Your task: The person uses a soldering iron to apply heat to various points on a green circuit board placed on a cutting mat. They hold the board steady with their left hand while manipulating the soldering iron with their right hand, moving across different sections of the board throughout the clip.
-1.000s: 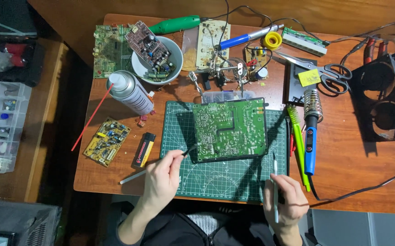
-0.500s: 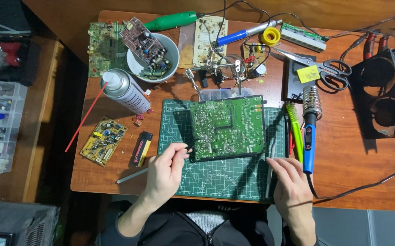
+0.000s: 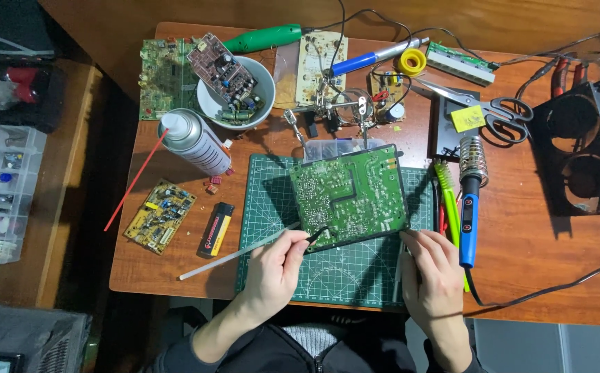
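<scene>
A green circuit board point(image 3: 352, 197) lies solder side up on a green cutting mat point(image 3: 272, 200). My left hand point(image 3: 279, 261) grips a thin pale rod point(image 3: 234, 254) like a pen, and its dark tip touches the board's near left corner. My right hand point(image 3: 435, 273) has its fingertips on the board's near right corner and steadies it. A slim grey tool point(image 3: 398, 273) lies on the mat along that hand's thumb side.
A spray can point(image 3: 193, 141) with a red straw, a small yellow board point(image 3: 160, 215) and a lighter point(image 3: 216, 228) lie left of the mat. A blue soldering iron point(image 3: 469, 207) and a green tool point(image 3: 447, 197) lie to its right. Behind are a white bowl point(image 3: 207, 103), a helping-hands stand point(image 3: 345, 103) and scissors point(image 3: 497, 109).
My right hand has moved up from the mat's near edge to the board's near right corner. My left hand has kept the rod's tip at the board's near left corner.
</scene>
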